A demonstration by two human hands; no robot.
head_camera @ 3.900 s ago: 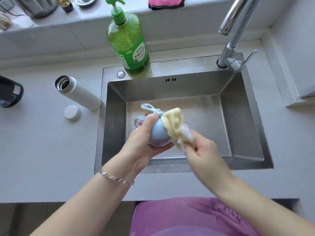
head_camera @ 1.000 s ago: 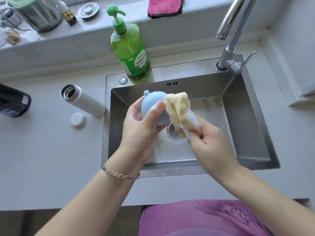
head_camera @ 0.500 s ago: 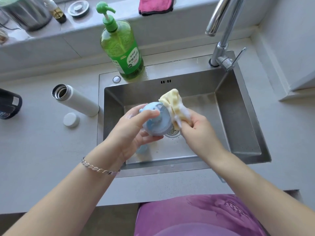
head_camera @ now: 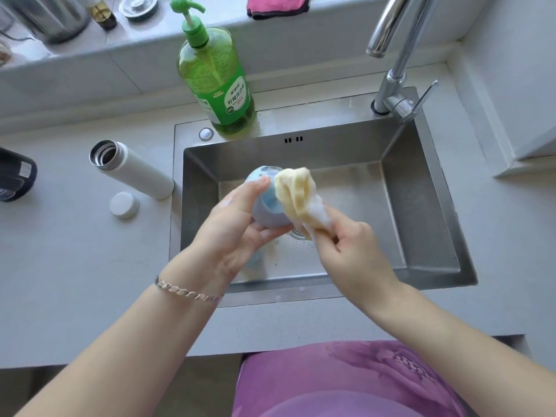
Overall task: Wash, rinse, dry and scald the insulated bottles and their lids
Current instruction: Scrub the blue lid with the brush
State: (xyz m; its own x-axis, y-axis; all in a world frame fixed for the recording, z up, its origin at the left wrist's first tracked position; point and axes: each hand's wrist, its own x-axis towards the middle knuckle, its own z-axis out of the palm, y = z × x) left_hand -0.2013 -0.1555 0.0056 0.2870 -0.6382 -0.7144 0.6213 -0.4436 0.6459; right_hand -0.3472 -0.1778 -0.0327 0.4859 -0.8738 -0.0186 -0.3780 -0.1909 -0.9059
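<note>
Over the steel sink (head_camera: 421, 206), my left hand (head_camera: 234, 230) grips a rounded light-blue bottle lid (head_camera: 266, 206). My right hand (head_camera: 346, 245) pinches a soapy yellow cloth (head_camera: 296, 194) and presses it against the lid's right side. Below my left hand, something pale blue and yellow (head_camera: 255, 266) lies in the basin, mostly hidden. An open white insulated bottle (head_camera: 132, 168) lies on its side on the counter left of the sink. Its white lid (head_camera: 124, 205) sits just in front of it.
A green dish-soap pump bottle (head_camera: 215, 79) stands on the sink's back rim. The tap (head_camera: 397, 55) rises at the back right. A dark object (head_camera: 15, 176) lies at the far left. A pink cloth (head_camera: 276, 6) and metal containers sit on the back ledge.
The blue lid has turned in my left hand, and the yellow cloth has moved over its surface to its right side. Both hands stay above the sink.
</note>
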